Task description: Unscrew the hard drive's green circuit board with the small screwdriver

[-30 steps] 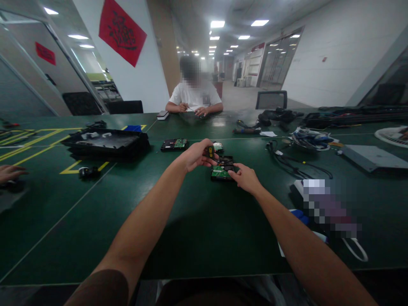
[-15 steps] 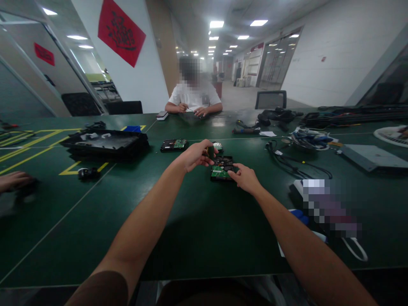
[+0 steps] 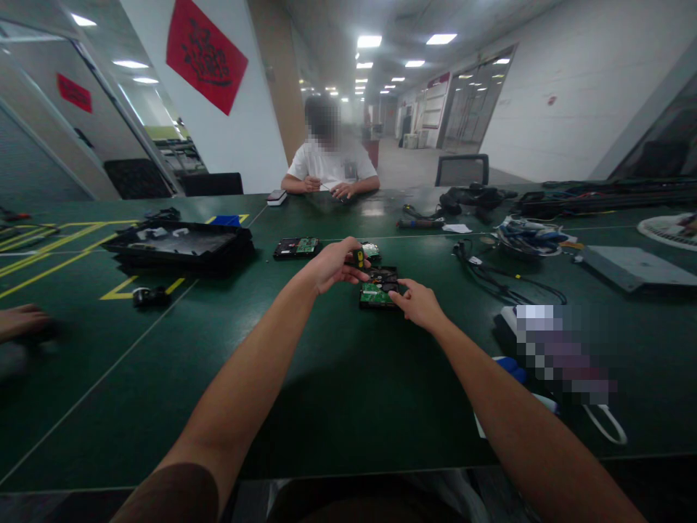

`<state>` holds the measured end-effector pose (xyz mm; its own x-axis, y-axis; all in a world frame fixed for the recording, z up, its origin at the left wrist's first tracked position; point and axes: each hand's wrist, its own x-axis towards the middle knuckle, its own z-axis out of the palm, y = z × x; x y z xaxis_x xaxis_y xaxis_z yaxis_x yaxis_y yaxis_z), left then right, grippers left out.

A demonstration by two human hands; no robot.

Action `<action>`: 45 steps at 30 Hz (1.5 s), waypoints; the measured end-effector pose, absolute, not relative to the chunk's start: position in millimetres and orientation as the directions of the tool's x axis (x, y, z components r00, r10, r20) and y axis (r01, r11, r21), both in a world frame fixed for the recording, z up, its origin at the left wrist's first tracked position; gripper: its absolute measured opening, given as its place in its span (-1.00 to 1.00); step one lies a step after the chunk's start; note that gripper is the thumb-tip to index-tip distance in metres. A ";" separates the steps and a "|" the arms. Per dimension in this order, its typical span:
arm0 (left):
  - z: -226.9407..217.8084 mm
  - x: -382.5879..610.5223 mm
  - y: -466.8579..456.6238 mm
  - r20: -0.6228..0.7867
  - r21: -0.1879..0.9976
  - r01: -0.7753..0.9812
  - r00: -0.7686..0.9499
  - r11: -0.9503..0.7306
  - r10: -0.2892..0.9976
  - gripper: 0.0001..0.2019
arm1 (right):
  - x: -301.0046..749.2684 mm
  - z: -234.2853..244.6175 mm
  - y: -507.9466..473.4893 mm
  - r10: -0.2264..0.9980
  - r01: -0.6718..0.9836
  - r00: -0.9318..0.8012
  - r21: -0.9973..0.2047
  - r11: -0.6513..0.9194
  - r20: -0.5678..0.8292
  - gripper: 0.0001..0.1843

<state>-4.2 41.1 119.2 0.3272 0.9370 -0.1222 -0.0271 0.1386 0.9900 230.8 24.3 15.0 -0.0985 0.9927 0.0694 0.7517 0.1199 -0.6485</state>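
Observation:
A hard drive (image 3: 377, 293) lies on the green table with its green circuit board facing up. My left hand (image 3: 342, 263) is closed around the dark and yellow handle of a screwdriver (image 3: 359, 257) above the drive's far part; the tip is too small to make out. At the drive's right side, my right hand (image 3: 417, 301) grips the edge between thumb and fingers. Just behind my left hand sits another drive (image 3: 371, 250), partly hidden. A further hard drive (image 3: 297, 248) rests to the left, board side up.
Black trays (image 3: 179, 243) stand at the left, near a small black object (image 3: 151, 296). Cables (image 3: 484, 272) and a grey metal box (image 3: 637, 267) lie right. A person (image 3: 331, 163) sits opposite; another person's hand (image 3: 25, 319) shows at far left.
The screwdriver handle has turned in my left hand, so its yellow part now shows. My right hand stays on the hard drive. The other person's hand at far left has shifted left.

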 end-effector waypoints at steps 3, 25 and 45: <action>120.0 -4.2 40.2 -0.117 0.991 -0.025 0.331 0.132 0.936 -0.72 | 230.9 14.7 24.4 0.992 0.750 -0.100 -0.650 0.127 0.078 -0.44; 119.1 -5.2 41.6 -0.118 0.993 0.012 0.349 0.121 0.930 -0.70 | 230.6 16.0 23.2 0.993 0.753 -0.090 -0.647 0.118 0.076 -0.47; 115.9 -3.8 41.9 -0.122 0.993 0.036 0.344 0.116 0.931 -0.68 | 229.0 19.9 20.7 0.993 0.757 -0.090 -0.643 0.114 0.070 -0.47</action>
